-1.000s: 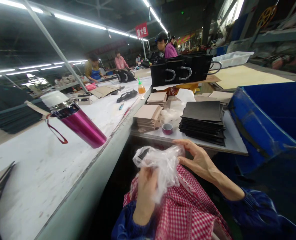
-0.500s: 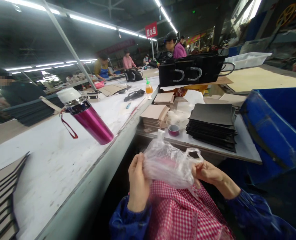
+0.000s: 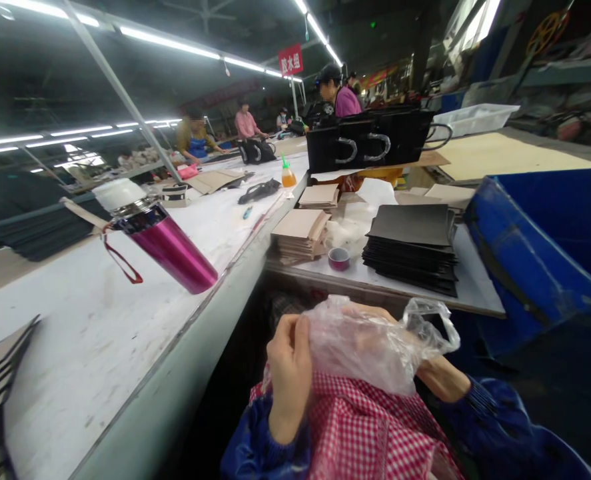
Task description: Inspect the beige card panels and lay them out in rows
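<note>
A clear plastic bag [image 3: 360, 350], crumpled, with loop handles on its right side, is held in front of my body over a red-and-white checked apron [image 3: 360, 427]. My left hand [image 3: 292, 363] is closed, pinching the bag's left edge between thumb and fingers. My right hand [image 3: 375, 327] is behind or inside the bag, seen faintly through the film; its fingers are mostly veiled, so their grip is unclear. Something pinkish shows dimly through the plastic, and I cannot make out what it is.
A magenta thermos [image 3: 170, 250] stands on the white worktable [image 3: 125, 347] at left. Beyond my hands, a lower shelf carries a black sheet stack [image 3: 410, 247], beige card stacks [image 3: 300, 230] and a tape roll [image 3: 338, 259]. A blue bin [image 3: 540, 253] is right; co-workers stand farther back.
My right hand has gone from pinching the bag's right side to lying behind or within it. The bag has shifted slightly right and down, and its handle loop now hangs out at the right.
</note>
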{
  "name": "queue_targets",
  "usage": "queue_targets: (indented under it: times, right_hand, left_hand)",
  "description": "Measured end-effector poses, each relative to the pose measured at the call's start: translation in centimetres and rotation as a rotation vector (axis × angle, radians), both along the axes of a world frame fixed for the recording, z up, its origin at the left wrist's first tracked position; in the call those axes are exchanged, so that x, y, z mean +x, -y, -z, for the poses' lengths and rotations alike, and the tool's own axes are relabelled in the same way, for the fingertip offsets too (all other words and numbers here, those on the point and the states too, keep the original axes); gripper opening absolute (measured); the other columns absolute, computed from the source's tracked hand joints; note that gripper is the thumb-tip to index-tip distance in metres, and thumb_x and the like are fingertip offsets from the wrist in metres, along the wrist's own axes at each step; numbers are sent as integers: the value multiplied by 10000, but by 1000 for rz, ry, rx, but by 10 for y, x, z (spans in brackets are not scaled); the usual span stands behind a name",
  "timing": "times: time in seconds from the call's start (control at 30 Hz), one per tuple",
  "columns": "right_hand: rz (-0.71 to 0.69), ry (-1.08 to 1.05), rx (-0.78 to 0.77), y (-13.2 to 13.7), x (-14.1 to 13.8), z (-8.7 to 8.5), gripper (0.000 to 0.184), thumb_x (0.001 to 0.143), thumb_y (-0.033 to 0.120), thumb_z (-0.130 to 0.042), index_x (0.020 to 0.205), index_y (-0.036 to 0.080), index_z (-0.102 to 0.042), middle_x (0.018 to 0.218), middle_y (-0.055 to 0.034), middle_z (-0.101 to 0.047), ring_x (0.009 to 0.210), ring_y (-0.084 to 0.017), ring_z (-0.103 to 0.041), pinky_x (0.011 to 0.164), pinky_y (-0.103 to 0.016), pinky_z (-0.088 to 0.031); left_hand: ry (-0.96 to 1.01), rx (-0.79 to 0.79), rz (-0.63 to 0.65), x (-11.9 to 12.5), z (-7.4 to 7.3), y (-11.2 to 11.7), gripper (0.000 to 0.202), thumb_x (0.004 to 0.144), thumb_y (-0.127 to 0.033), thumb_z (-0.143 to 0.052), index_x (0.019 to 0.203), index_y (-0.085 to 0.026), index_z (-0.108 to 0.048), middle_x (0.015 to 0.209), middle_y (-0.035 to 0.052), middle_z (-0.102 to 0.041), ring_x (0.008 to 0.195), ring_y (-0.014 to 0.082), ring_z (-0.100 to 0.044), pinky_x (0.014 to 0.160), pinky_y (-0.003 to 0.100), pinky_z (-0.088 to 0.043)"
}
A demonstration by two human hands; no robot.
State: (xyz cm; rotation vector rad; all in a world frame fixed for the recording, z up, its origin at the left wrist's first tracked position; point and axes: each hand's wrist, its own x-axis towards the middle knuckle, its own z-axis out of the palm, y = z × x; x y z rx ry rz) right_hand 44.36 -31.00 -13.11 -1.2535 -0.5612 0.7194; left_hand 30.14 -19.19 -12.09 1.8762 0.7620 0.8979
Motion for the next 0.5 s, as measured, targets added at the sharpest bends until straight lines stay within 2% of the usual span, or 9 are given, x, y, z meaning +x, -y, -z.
queue_targets:
  times: [0.1,0.2,0.27,0.3,0.37,0.43,0.5]
  right_hand:
    - [-256,36,62,-10,-12,-15,276,653,271,-746,928,266,-735,907,-45,-699,828,-249,-642,745,-346,-511]
    - [-244,275,116,-17,-20,-20,198,705,283,-733,899,245,-733,850,-48,-674,778,-227,-618,709,-328,-490]
    - [-189,408,128,-19,-24,-20,86,724,280,-729,786,221,-730,806,-54,-660,753,-212,-598,699,-314,-472]
    - [-159,401,125,-19,-26,-19,76,731,286,-727,735,212,-713,779,-49,-649,721,-197,-585,673,-301,-465]
    - [-95,221,106,-19,-30,-17,138,754,328,-711,710,206,-664,706,-19,-610,617,-155,-540,581,-266,-442]
    - [-46,-37,117,-21,-32,-15,178,763,374,-702,760,215,-624,670,12,-578,545,-125,-498,510,-238,-412]
    - [-21,-177,167,-22,-33,-12,205,742,385,-723,779,219,-609,668,20,-571,543,-123,-497,509,-239,-418]
  left_hand:
    - [-75,82,-57,2,5,2,154,871,-301,-484,763,-212,-548,626,-6,-556,559,144,-515,557,241,-371]
    - [-77,136,-39,5,7,5,29,769,-198,-535,753,-218,-548,635,11,-573,580,171,-537,577,269,-400]
    - [-14,107,38,5,5,6,55,746,-186,-547,792,-215,-542,721,25,-599,654,181,-568,623,278,-436]
    - [19,65,69,5,4,7,60,767,-196,-539,824,-212,-533,765,28,-602,697,181,-579,653,278,-451]
    - [75,-56,87,4,0,9,50,842,-241,-493,878,-210,-509,807,22,-587,752,168,-586,698,269,-464]
    - [128,-172,94,2,-2,10,102,906,-288,-431,936,-212,-491,846,18,-574,788,154,-583,729,258,-469]
    - [184,-204,142,1,-3,12,146,916,-319,-438,1003,-212,-488,919,26,-570,855,154,-575,782,261,-468]
